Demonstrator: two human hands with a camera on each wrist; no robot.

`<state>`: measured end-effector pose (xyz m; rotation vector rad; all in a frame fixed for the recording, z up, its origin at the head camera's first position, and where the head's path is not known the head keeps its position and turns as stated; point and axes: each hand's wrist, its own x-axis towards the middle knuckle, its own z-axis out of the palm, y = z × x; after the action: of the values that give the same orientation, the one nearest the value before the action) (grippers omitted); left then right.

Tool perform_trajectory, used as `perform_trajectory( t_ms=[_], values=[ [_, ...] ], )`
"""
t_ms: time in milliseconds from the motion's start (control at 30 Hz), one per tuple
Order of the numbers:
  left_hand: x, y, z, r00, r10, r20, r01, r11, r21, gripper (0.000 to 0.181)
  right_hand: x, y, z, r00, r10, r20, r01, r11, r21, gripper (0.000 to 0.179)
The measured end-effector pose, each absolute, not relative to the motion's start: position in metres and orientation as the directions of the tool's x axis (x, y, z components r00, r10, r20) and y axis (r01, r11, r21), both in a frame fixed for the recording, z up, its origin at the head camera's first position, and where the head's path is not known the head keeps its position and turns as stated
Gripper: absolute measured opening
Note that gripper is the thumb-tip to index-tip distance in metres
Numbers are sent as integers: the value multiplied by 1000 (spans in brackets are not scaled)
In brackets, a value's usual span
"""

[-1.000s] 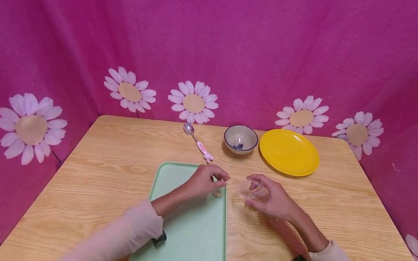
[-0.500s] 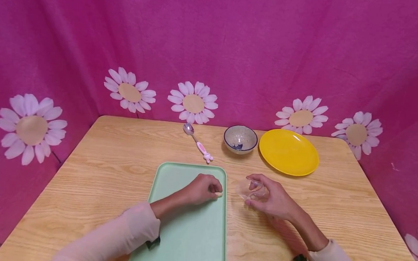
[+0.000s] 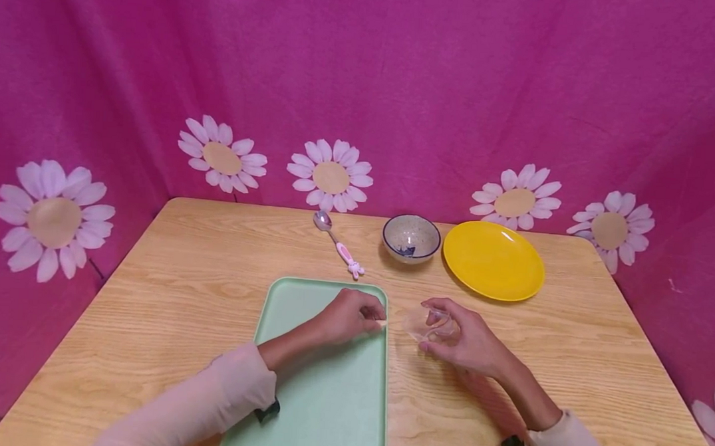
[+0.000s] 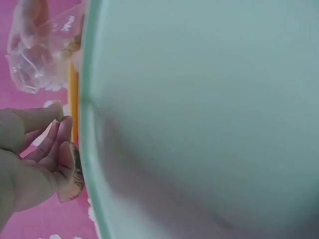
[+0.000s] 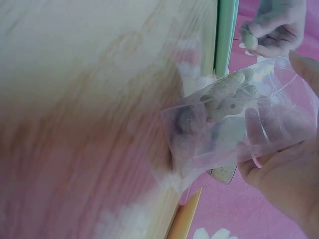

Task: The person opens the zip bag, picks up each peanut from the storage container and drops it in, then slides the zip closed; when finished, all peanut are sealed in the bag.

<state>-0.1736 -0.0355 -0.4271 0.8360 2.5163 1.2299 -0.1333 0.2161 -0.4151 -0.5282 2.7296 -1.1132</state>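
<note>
My left hand point(image 3: 344, 317) is over the right edge of a pale green tray point(image 3: 326, 394), pinching a small pale oval piece point(image 5: 250, 41) between thumb and fingertips. Just beyond that edge my right hand point(image 3: 471, 340) grips a clear plastic container point(image 3: 419, 324), tilted on its side toward the tray. Several small roundish pale pieces point(image 5: 232, 97) lie inside it, seen through the plastic in the right wrist view. A short gap separates the left fingertips from the container in the head view.
Behind the tray lies a spoon point(image 3: 342, 250) with a pink rabbit handle. A speckled bowl point(image 3: 412, 237) with a dark blue rim stands to its right, and a yellow plate point(image 3: 493, 261) sits beside that. Flowered magenta cloth point(image 3: 399, 85) hangs around the wooden table point(image 3: 151, 287).
My left hand went down and left to a small piece at the tray's edge, took it between the fingertips, then rose slightly back toward the container. The right hand has stayed in place.
</note>
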Motion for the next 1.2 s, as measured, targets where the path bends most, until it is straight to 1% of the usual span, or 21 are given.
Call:
perform_trajectory(
  t_ms=[133, 267, 467, 567, 733, 1000, 1100, 1200],
  values=[
    [-173, -27, -415, -832, 548, 86, 387, 463, 797, 11, -134, 217, -416, -928, -371, -11, -260, 671, -694, 62],
    [-169, -17, -405, -838, 524, 152, 410, 421, 809, 15, -134, 217, -417, -929, -370, -8, -264, 676, -688, 64],
    [-162, -3, -404, -805, 546, 230, 478, 369, 797, 16, -134, 217, -417, -931, -365, -12, -256, 674, -693, 65],
    [-159, 2, -407, -793, 556, 251, 496, 349, 795, 16, -134, 217, -418, -928, -373, 9, -275, 667, -693, 64],
    [-157, 6, -408, -793, 558, 244, 489, 343, 802, 18, -133, 217, -419, -925, -378, 37, -299, 665, -684, 63],
    [-157, -1, -409, -790, 564, 240, 499, 365, 786, 14, -134, 217, -416, -930, -367, 10, -271, 668, -692, 63],
    [-158, -4, -408, -768, 611, 191, 492, 374, 786, 15, -134, 218, -415, -930, -368, 2, -267, 670, -693, 63],
    [-158, -6, -407, -715, 694, 87, 466, 381, 798, 21, -134, 218, -415, -931, -366, 9, -270, 671, -690, 62]
  ],
)
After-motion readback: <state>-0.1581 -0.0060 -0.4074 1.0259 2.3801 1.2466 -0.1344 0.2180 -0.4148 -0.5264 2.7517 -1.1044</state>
